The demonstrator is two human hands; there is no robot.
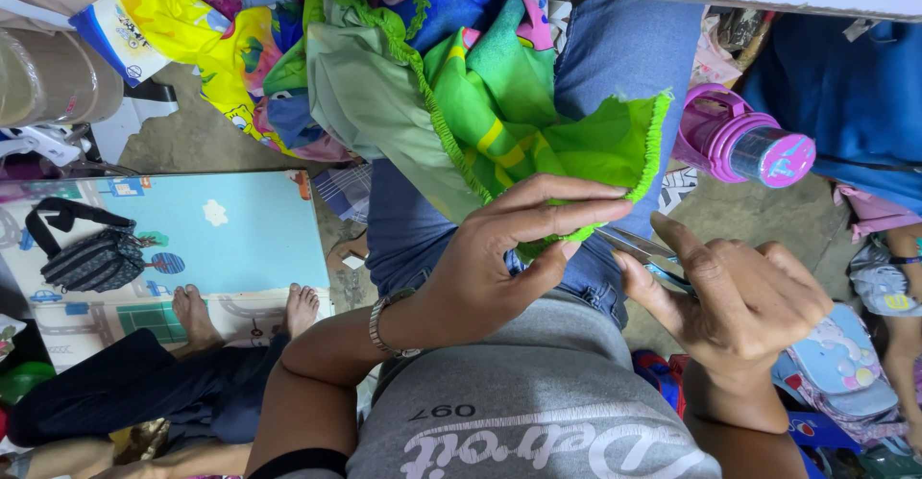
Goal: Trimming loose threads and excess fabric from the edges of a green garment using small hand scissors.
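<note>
Green cloth (538, 123) with a fringed, stitched edge is pinched between the thumb and fingers of the left hand (504, 248), the fingertips pressed together on its lower edge just above the lap. Beside it, the right hand (740, 301) closes its fingers around a pair of scissors (639, 245), whose metal blades point toward the pinched edge and nearly touch it. A metal bracelet (384, 325) circles the left wrist. The cloth drapes up over blue jeans (624, 56) onto a heap of bright printed fabric (221, 47). A pink bottle (744, 138) lies near, on the right. Farther left, a dark bag (91, 258) rests on a play mat (240, 229), by another person's bare feet (245, 311).
</note>
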